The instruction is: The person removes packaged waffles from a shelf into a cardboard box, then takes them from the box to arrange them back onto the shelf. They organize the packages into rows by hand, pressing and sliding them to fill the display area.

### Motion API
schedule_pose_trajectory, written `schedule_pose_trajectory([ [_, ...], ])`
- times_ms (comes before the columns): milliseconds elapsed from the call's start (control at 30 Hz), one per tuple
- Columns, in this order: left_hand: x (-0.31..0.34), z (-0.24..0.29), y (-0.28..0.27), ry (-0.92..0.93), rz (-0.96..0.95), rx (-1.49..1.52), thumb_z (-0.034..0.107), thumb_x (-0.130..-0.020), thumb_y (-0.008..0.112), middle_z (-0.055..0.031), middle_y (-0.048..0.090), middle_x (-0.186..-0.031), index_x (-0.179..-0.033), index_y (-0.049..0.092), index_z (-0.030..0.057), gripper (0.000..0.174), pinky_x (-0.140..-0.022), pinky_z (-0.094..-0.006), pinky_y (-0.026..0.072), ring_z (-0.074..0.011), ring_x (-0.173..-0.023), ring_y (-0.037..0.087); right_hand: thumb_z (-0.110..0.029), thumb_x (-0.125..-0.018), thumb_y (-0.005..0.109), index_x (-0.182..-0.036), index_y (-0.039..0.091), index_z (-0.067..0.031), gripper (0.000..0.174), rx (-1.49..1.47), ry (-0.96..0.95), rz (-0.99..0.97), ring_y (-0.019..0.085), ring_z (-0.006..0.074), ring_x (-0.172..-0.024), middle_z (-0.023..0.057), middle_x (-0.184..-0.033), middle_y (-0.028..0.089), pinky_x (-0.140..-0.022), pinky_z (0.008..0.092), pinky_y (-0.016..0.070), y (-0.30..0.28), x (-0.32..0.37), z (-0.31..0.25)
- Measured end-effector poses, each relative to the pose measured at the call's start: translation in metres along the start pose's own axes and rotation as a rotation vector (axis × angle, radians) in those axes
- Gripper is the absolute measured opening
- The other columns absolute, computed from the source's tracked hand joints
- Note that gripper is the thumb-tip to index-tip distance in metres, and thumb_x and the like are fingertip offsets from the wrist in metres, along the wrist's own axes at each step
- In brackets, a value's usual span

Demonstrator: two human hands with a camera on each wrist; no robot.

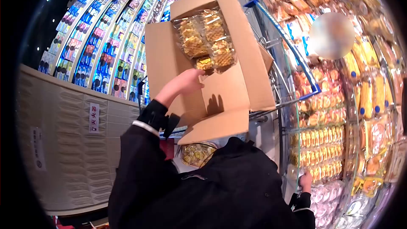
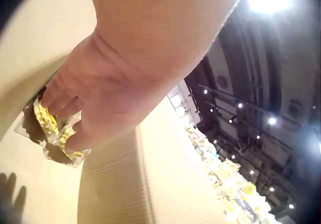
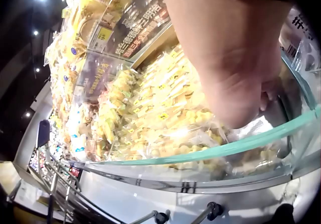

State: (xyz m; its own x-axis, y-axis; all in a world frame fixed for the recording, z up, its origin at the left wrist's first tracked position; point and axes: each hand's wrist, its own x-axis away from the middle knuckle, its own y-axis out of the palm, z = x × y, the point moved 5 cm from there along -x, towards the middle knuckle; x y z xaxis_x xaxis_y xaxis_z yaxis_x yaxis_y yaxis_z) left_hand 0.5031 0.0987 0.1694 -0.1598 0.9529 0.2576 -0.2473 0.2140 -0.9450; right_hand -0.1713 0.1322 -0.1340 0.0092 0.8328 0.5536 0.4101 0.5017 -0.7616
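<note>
Inside an open cardboard box [image 1: 159,51], clear packs of golden waffles [image 1: 193,38] stand at the far end. My left hand [image 1: 186,82] reaches in over the near wall; its fingers and thumb pinch a small waffle pack [image 2: 47,123] at the near edge of the stack. At the right, my right hand [image 1: 305,181] is low at the display shelf, behind the glass edge [image 3: 200,154]. Close beside it are rows of yellow packaged pastries [image 3: 165,101]. Its fingers are partly hidden by the hand itself, and I cannot tell what they hold.
The box sits on a shopping cart with a blue handle [image 1: 292,44]. A lit shelf of blue packages [image 1: 101,59] runs along the left above a pale panel [image 1: 68,144]. Bread packs [image 1: 373,85] fill the right display. A bag of yellow packets [image 1: 198,153] lies below the box.
</note>
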Motion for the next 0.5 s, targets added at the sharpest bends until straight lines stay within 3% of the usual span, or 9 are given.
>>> schedule_pose_trajectory([
  [33,-0.013,-0.004,0.002,0.0,0.015,0.01,0.023,-0.082,0.069,-0.0139,0.067,-0.098,-0.12,0.056,-0.0021,0.047,-0.08,-0.0311,0.0505,-0.0204,-0.092,0.064,-0.007,-0.077,0.046,-0.114,0.062,-0.0008,0.04,0.004,0.018,-0.015,0.06,0.0423,-0.101,0.0279,-0.102,0.064,-0.087,0.0441,0.0472,-0.006,0.002,-0.01],
  [100,-0.038,-0.02,0.006,-0.268,0.084,0.209,0.031,-0.072,0.075,-0.0183,0.067,-0.091,-0.102,0.062,-0.0059,0.049,-0.076,-0.0371,0.0507,-0.0298,-0.086,0.066,-0.006,-0.077,0.046,-0.113,0.063,-0.0009,0.04,0.027,0.056,-0.002,0.06,0.0424,-0.101,0.028,-0.103,0.064,-0.088,0.0438,0.047,-0.012,0.003,-0.021],
  [167,-0.071,-0.045,0.029,-0.352,0.081,0.35,0.035,-0.071,0.076,-0.0184,0.067,-0.088,-0.097,0.063,-0.0056,0.05,-0.075,-0.0375,0.0508,-0.0299,-0.085,0.066,-0.006,-0.076,0.045,-0.112,0.064,-0.001,0.04,0.047,0.099,0.016,0.06,0.0426,-0.102,0.0281,-0.103,0.063,-0.089,0.0435,0.0468,-0.014,0.002,-0.018],
  [233,-0.104,-0.058,0.044,-0.422,0.078,0.491,0.039,-0.069,0.078,-0.0185,0.067,-0.085,-0.092,0.064,-0.0053,0.052,-0.074,-0.0378,0.0508,-0.03,-0.084,0.067,-0.008,-0.077,0.045,-0.105,0.066,-0.0025,0.036,0.064,-0.009,0.136,0.062,0.0403,-0.097,0.0261,-0.099,0.065,-0.085,0.0433,0.0477,-0.013,0.001,-0.012],
  [300,-0.125,-0.06,0.046,-0.506,0.16,0.599,0.04,-0.071,0.08,-0.0103,0.062,-0.071,-0.092,0.061,-0.0079,0.055,-0.051,-0.0289,0.0455,-0.0162,-0.058,0.059,-0.008,-0.077,0.045,-0.104,0.067,-0.0015,0.035,0.079,0.008,0.18,0.063,0.039,-0.095,0.0253,-0.097,0.066,-0.085,0.0419,0.0486,-0.013,-0.001,-0.005],
  [333,-0.125,-0.051,0.039,-0.581,0.095,0.657,0.04,-0.07,0.081,-0.0092,0.059,-0.066,-0.075,0.06,-0.0025,0.048,-0.049,-0.031,0.0425,-0.0147,-0.056,0.055,-0.008,-0.076,0.045,-0.105,0.066,-0.0012,0.036,0.07,0.02,0.144,0.064,0.0383,-0.095,0.0251,-0.097,0.066,-0.085,0.0407,0.0489,-0.014,-0.001,-0.004],
  [367,-0.135,-0.052,0.047,-0.566,0.094,0.657,0.04,-0.07,0.081,-0.0092,0.059,-0.066,-0.075,0.06,-0.0025,0.048,-0.049,-0.031,0.0425,-0.0147,-0.056,0.055,-0.008,-0.076,0.046,-0.106,0.066,-0.001,0.037,0.056,0.03,0.108,0.064,0.0375,-0.095,0.0248,-0.097,0.066,-0.085,0.0396,0.0492,-0.012,0.0,-0.003],
  [467,-0.164,-0.076,0.076,-0.637,0.381,0.691,0.037,-0.066,0.084,-0.0104,0.06,-0.067,-0.071,0.062,-0.0033,0.047,-0.05,-0.0346,0.0437,-0.0184,-0.057,0.057,-0.007,-0.074,0.046,-0.108,0.066,-0.0015,0.039,0.006,0.032,0.1,0.063,0.0389,-0.096,0.0264,-0.097,0.065,-0.086,0.04,0.0488,-0.013,0.0,-0.004],
  [500,-0.153,-0.061,0.066,-0.608,0.311,0.789,0.033,-0.068,0.084,-0.0096,0.061,-0.068,-0.075,0.064,-0.004,0.043,-0.051,-0.0352,0.0437,-0.0195,-0.058,0.058,-0.005,-0.073,0.045,-0.109,0.065,-0.0021,0.041,-0.041,0.015,0.1,0.062,0.0414,-0.097,0.0283,-0.098,0.064,-0.086,0.0425,0.0481,-0.017,0.003,-0.012],
])
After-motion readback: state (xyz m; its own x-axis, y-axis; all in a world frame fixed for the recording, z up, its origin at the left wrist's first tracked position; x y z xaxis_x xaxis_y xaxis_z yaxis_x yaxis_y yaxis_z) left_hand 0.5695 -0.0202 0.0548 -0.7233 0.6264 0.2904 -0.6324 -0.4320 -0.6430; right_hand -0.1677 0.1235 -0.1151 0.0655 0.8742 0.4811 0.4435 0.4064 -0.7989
